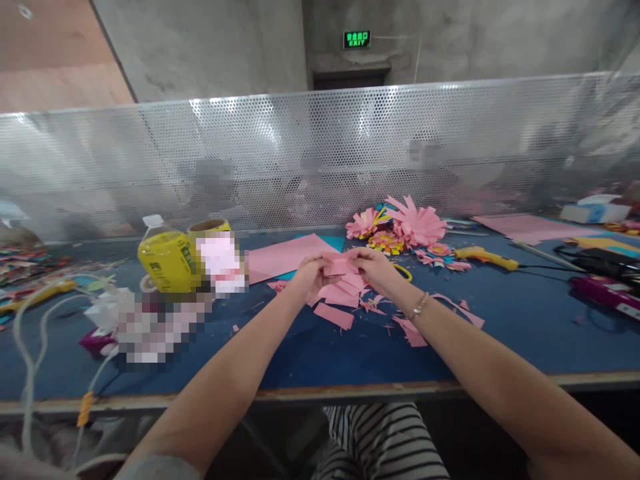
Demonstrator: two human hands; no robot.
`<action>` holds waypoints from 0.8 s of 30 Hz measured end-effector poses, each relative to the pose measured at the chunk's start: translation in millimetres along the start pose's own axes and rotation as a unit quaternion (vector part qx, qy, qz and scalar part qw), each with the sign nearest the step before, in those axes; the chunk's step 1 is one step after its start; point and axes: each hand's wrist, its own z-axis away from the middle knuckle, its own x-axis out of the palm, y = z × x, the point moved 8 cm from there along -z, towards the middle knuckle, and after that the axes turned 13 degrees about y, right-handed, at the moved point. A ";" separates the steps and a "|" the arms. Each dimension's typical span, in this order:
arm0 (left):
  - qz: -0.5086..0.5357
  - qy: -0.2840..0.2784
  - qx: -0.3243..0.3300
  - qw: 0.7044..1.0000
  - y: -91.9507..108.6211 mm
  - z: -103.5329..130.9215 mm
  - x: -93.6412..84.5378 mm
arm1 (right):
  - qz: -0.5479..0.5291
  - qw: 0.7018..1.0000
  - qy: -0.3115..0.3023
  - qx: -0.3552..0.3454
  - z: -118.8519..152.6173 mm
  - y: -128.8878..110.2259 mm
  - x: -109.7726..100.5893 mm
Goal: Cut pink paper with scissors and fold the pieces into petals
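Between my two hands is a small piece of pink paper (341, 264), held just above the blue table. My left hand (313, 275) pinches its left end, and my right hand (371, 265) grips the right end. Under and in front of them lie cut pink paper pieces (334, 316) and thin scraps (373, 305). A large pink sheet (285, 257) rests beyond my left hand, partly over a blue-green sheet. Pink paper flowers (417, 225) with some yellow and blue parts stand behind my right hand.
A yellow-labelled bottle (167, 261) and a tape roll (210, 227) stand left, near white cables (37, 333). A yellow glue gun (487, 258) and a tissue box (595, 211) lie right. Perforated metal panels (280, 160) line the back of the blue table (320, 367).
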 end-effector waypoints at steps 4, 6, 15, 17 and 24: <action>0.025 -0.024 -0.052 0.998 -1.8 3.1 3.7 | -0.048 0.998 0.000 0.043 -0.3 3.3 1.2; 0.029 -0.032 -0.075 0.996 -3.0 4.8 5.2 | -0.060 0.997 0.000 0.055 0.7 2.7 1.7; 0.046 -0.046 -0.067 0.996 0.8 4.9 6.0 | -0.085 0.995 -0.006 0.047 1.9 1.3 1.1; 0.053 -0.041 -0.071 0.995 1.1 6.0 6.2 | -0.074 0.997 -0.021 0.030 1.6 -1.0 2.0; -0.006 -0.026 0.029 0.999 9.5 5.3 5.6 | 0.060 0.997 -0.018 -0.051 5.2 -17.1 1.8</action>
